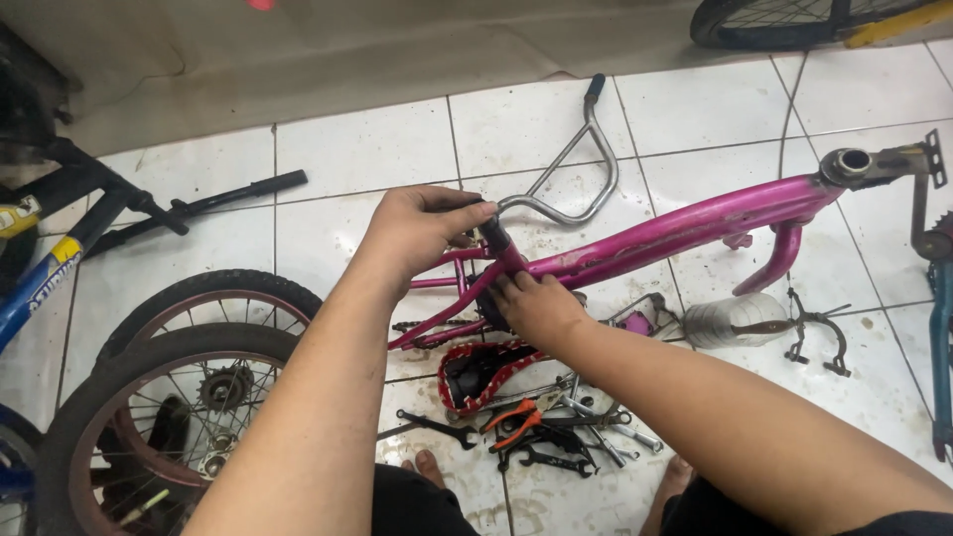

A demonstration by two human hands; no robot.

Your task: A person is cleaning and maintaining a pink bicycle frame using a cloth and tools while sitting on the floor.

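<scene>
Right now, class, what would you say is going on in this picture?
A person sits on a tiled floor working on a bare pink bicycle frame. The left hand grips the black top of its seat tube; the right hand holds the frame just below. Wrenches and pliers, a saddle, loose wheels and a handlebar lie around.

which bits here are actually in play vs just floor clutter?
In hand:
- pink bicycle frame
- left hand on the frame's black tube end
- right hand steadying the frame joint

Lying about:
- two wheels
- silver handlebar
- red patterned saddle
- orange-handled pliers
- wrenches
- blue bicycle
</scene>
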